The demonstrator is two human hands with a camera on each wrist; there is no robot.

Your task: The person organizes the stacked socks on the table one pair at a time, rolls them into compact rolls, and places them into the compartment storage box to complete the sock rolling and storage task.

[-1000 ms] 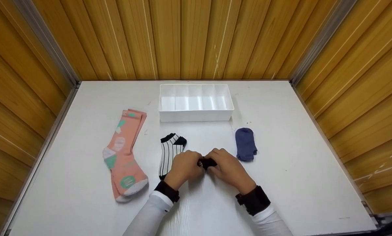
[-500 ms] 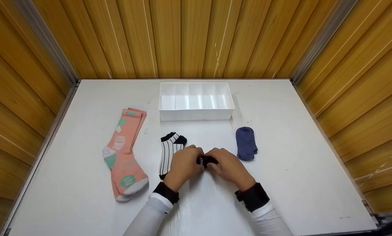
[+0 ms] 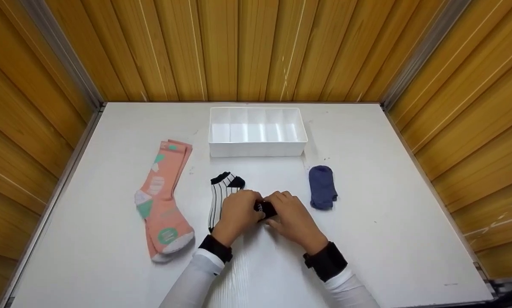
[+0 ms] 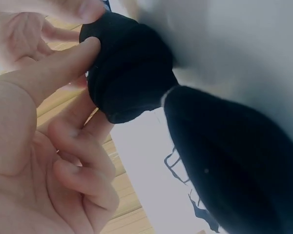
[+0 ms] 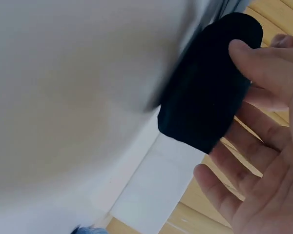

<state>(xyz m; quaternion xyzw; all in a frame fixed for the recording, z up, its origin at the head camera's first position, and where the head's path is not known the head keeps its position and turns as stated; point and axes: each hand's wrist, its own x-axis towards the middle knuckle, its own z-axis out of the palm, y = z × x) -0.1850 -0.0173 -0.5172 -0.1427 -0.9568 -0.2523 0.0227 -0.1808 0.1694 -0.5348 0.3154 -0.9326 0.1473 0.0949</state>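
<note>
Pinching a black sock (image 3: pixel 266 209) with thumb and fingers of the left hand (image 3: pixel 239 209) and the right hand (image 3: pixel 293 219), near the middle of the white table (image 3: pixel 393 205). Can see a stripy sock (image 3: pixel 221 194) (partly hidden by the left hand), long pink socks (image 3: pixel 167 209) farther left, and a blue sock (image 3: pixel 322 188) to the right. Farther back, a white box (image 3: pixel 256 149), then a wooden wall (image 3: pixel 247 51).

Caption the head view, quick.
Left fingers and right fingers grip a black sock; white box beyond, pink socks at left.

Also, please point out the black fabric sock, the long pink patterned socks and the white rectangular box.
Black sock (image 5: pixel 210 87), right wrist view: broad side.
Pink socks (image 3: pixel 164 196), head view: ankle.
White box (image 3: pixel 257 149), head view: front wall.
</note>
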